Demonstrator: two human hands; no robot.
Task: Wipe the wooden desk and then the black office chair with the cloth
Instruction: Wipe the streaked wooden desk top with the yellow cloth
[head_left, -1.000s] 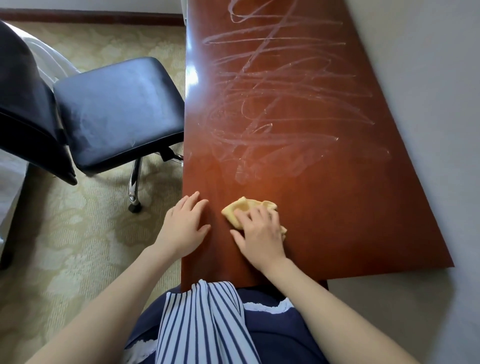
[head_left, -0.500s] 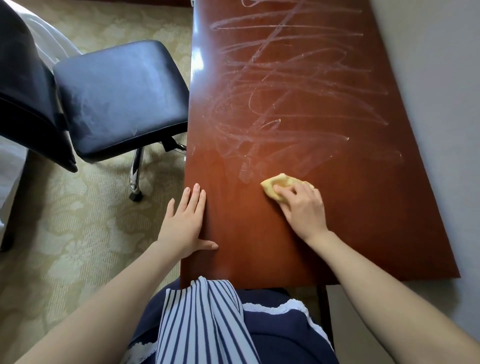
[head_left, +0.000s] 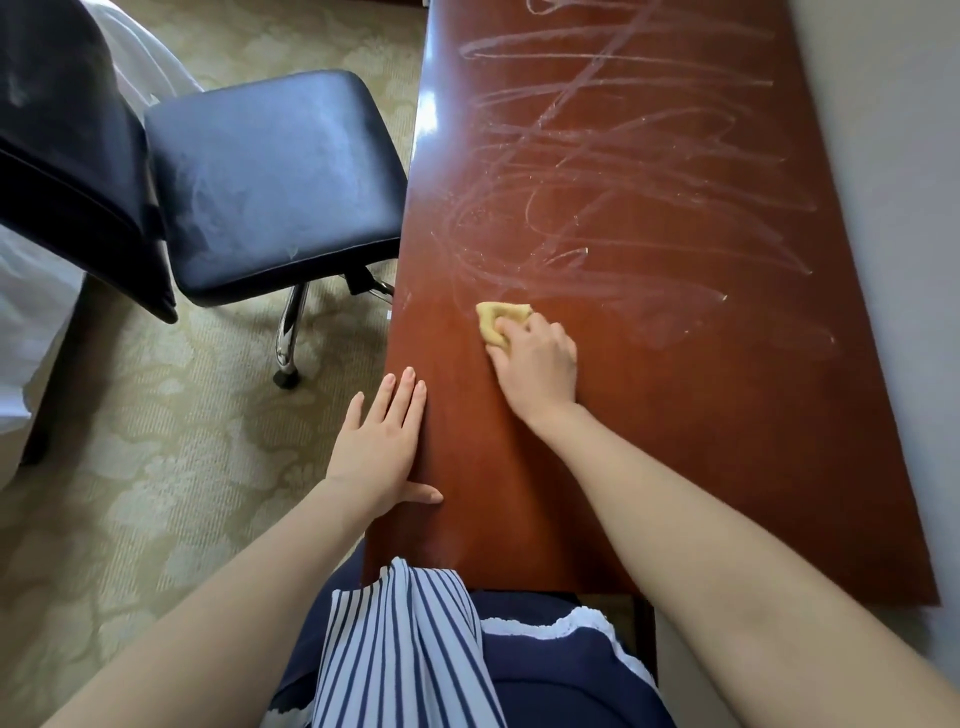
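Observation:
The reddish wooden desk (head_left: 727, 441) runs away from me, its far half covered in pale scribbled streaks. My right hand (head_left: 537, 364) grips a small bunched yellow cloth (head_left: 496, 319) and presses it on the desk at the near edge of the streaks. My left hand (head_left: 382, 447) lies flat with straight fingers on the desk's left edge, thumb out on the top. The black office chair (head_left: 270, 182) stands left of the desk, its seat dusty with pale smears and its backrest (head_left: 67, 156) at the far left.
A patterned beige carpet (head_left: 156, 493) covers the floor on the left. A grey wall (head_left: 893, 260) runs along the desk's right side. White fabric (head_left: 31, 338) hangs behind the chair. The chair's chrome leg and caster (head_left: 287, 364) stand close to the desk's edge.
My right hand has swept the cloth from the near left of the desk out to the right and forward, then back left to the streaks' edge. The left hand has flattened on the desk edge.

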